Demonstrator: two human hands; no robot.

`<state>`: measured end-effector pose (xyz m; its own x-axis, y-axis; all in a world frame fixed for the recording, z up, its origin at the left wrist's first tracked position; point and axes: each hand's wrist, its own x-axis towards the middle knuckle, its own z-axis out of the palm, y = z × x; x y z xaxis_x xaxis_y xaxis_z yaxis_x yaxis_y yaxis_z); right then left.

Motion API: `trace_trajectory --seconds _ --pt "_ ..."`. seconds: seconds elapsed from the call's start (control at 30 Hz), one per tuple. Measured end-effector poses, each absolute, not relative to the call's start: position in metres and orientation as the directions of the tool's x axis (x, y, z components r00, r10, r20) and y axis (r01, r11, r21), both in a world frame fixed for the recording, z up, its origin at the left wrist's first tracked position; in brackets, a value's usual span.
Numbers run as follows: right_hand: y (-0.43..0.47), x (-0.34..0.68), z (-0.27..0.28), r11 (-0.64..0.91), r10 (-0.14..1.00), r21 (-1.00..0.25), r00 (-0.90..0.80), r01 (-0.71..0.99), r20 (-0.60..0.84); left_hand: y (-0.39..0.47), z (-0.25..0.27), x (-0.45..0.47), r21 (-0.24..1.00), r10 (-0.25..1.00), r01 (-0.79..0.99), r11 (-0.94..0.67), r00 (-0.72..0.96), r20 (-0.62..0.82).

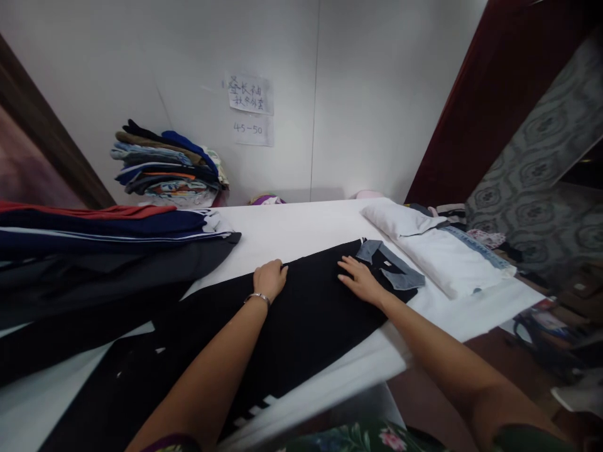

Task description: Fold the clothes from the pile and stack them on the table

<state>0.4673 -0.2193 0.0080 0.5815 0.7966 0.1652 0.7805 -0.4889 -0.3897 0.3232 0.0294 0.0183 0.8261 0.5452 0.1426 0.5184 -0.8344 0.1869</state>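
A black collared top (311, 314) lies flattened across the white table, its grey collar (407, 279) toward the right and white stripes near its lower edge. My left hand (270, 280), with a bracelet at the wrist, is at the top's far edge. Its fingers are curled down over the fabric, and the fingertips are partly hidden. Near the collar, my right hand (362, 281) rests flat on the black cloth with its fingers spread.
Dark and red garments (117, 235) are layered on the left side of the table (292, 220). Behind them stands a folded clothes stack (164, 163) against the wall. A white pillow-like bundle (438, 251) lies at the right. Handwritten paper signs (251, 94) hang on the wall.
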Motion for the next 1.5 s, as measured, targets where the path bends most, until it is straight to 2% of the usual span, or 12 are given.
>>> trace_trajectory --seconds 0.1,0.27,0.43,0.63,0.87,1.03,1.17,1.27,1.37,1.5 --pt "-0.199 0.502 0.020 -0.545 0.740 -0.317 0.623 0.776 0.254 0.030 0.019 0.324 0.202 0.555 0.524 -0.827 0.817 0.153" --pt "-0.172 0.550 0.026 -0.711 0.657 -0.198 0.738 0.674 0.155 0.031 0.018 0.324 0.216 0.570 0.533 -0.818 0.803 0.176" --pt "-0.176 0.572 0.021 -0.735 0.649 -0.142 0.749 0.663 0.134 0.031 0.017 0.323 0.229 0.583 0.544 -0.807 0.795 0.168" --pt "-0.183 0.573 0.009 -0.732 0.657 -0.083 0.733 0.676 0.177 0.030 0.016 0.327 0.235 0.622 0.584 -0.777 0.771 0.139" --pt "-0.182 0.575 0.001 -0.727 0.645 -0.125 0.734 0.675 0.211 0.034 0.010 0.328 0.201 0.623 0.591 -0.781 0.762 0.180" --pt "-0.187 0.579 -0.006 -0.705 0.671 -0.186 0.729 0.684 0.138 0.037 0.005 0.328 0.175 0.614 0.588 -0.789 0.746 0.260" --pt "-0.183 0.579 -0.001 -0.732 0.639 -0.231 0.764 0.640 0.092 0.038 0.005 0.328 0.188 0.619 0.590 -0.785 0.744 0.250" --pt "-0.184 0.562 0.006 -0.738 0.611 -0.262 0.781 0.621 0.129 0.038 0.006 0.328 0.186 0.618 0.589 -0.786 0.754 0.225" --pt "-0.193 0.526 0.007 -0.621 0.703 -0.308 0.686 0.721 0.188 0.039 0.008 0.328 0.181 0.618 0.590 -0.787 0.756 0.217" --pt "-0.207 0.477 -0.002 -0.471 0.855 -0.327 0.515 0.819 0.058 0.041 0.009 0.329 0.174 0.614 0.589 -0.790 0.762 0.206"
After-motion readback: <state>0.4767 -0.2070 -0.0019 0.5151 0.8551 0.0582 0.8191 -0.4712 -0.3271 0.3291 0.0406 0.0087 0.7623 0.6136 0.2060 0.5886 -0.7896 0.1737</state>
